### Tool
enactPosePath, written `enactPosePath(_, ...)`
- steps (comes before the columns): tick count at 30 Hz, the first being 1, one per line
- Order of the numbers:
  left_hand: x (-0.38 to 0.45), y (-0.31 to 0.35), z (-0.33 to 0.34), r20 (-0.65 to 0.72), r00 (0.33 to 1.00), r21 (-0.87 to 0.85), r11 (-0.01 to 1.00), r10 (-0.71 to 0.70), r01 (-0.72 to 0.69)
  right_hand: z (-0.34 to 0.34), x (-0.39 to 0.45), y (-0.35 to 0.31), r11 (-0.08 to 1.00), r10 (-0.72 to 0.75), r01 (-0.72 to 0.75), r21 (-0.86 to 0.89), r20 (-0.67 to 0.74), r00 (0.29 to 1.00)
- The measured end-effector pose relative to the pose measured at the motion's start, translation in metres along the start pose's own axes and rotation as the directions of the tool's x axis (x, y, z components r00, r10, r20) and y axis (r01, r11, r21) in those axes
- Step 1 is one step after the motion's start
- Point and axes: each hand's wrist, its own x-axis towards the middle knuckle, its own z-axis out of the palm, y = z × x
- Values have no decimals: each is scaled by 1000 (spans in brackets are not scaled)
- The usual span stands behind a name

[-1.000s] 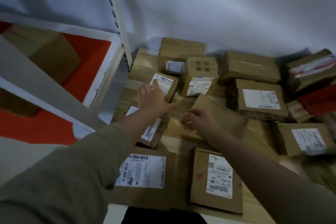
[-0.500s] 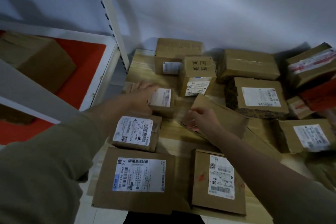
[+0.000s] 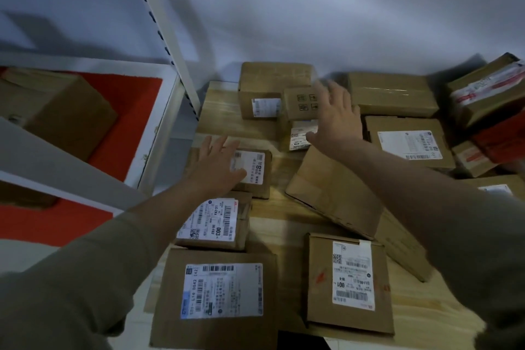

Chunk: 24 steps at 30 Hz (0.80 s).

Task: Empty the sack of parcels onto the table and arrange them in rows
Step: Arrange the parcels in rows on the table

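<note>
Several brown cardboard parcels lie on the wooden table. My left hand rests flat, fingers spread, on the left side of a small labelled parcel in the left column. Behind it toward me lie a parcel marked 003 and a large flat parcel. My right hand is open, reaching over a small box with printed symbols at the back; whether it touches the box is unclear. A flat parcel lies tilted under my right forearm. The sack is out of sight.
A white metal shelf with red lining and a cardboard box stands to the left. More parcels crowd the back and right, including one with red tape. The white wall is just behind the table.
My right hand let go of the tilted flat parcel and moved up and back to the small symbol box. My left hand stayed on the small labelled parcel, which slid slightly.
</note>
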Motion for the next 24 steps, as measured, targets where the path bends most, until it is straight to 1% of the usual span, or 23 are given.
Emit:
enactPosePath(3, -5, 0, 7, -1, 995, -44, 994, -96, 96, 0, 24, -2, 984, -48, 72, -161, 152, 987)
enactPosePath(5, -6, -4, 10, -10, 985, -96, 980, -174, 173, 3, 32, -3, 976, -43, 91, -200, 235, 971)
enactPosePath(6, -7, -7, 11, -8, 982, -104, 977, -190, 188, 5, 34, -3, 975, -37, 91, -205, 253, 967)
enactPosePath(8, -7, -13, 14, 37, 985, -161, 972, -168, 172, 6, 33, -4, 959, -50, 108, -260, 222, 974)
enactPosePath(10, -8, -15, 14, 110, 984, -289, 942, -143, 169, 3, 32, -9, 931, -103, 157, -329, 174, 979)
enactPosePath(11, -9, -16, 14, 123, 982, -326, 929, -142, 175, 1, 32, -10, 922, -140, 184, -341, 151, 979)
enactPosePath(13, -9, -17, 12, 101, 983, -316, 932, -154, 178, -2, 32, -13, 924, -197, 212, -319, 79, 977)
enactPosePath(15, -7, -18, 11, 83, 985, -327, 930, -150, 169, -3, 32, -17, 957, -196, 192, -218, 4, 981)
enactPosePath(17, -5, -18, 12, 91, 985, -373, 913, -144, 168, -2, 31, -26, 992, -116, 115, -49, -23, 993)
enactPosePath(18, -4, -18, 12, 86, 986, -398, 902, -145, 167, 2, 32, -30, 997, -34, 34, 65, 8, 999)
enactPosePath(19, -3, -17, 11, 71, 985, -430, 886, -156, 171, 5, 33, -34, 974, 65, -81, 214, 83, 994)
enactPosePath(20, -1, -16, 9, 50, 982, -478, 858, -184, 186, 10, 34, -35, 893, 150, -220, 393, 199, 968)
enactPosePath(21, 1, -15, 6, 24, 974, -536, 820, -226, 203, 15, 35, -35, 750, 185, -354, 559, 336, 923)
enactPosePath(22, 3, -14, 3, -7, 963, -588, 780, -270, 215, 20, 35, -35, 605, 171, -459, 651, 456, 873)
enactPosePath(23, 5, -13, 0, -42, 954, -620, 756, -297, 208, 25, 33, -34, 543, 144, -518, 661, 534, 833)
enactPosePath(24, 8, -13, -3, -72, 948, -636, 747, -309, 195, 29, 31, -34, 539, 131, -540, 646, 569, 812)
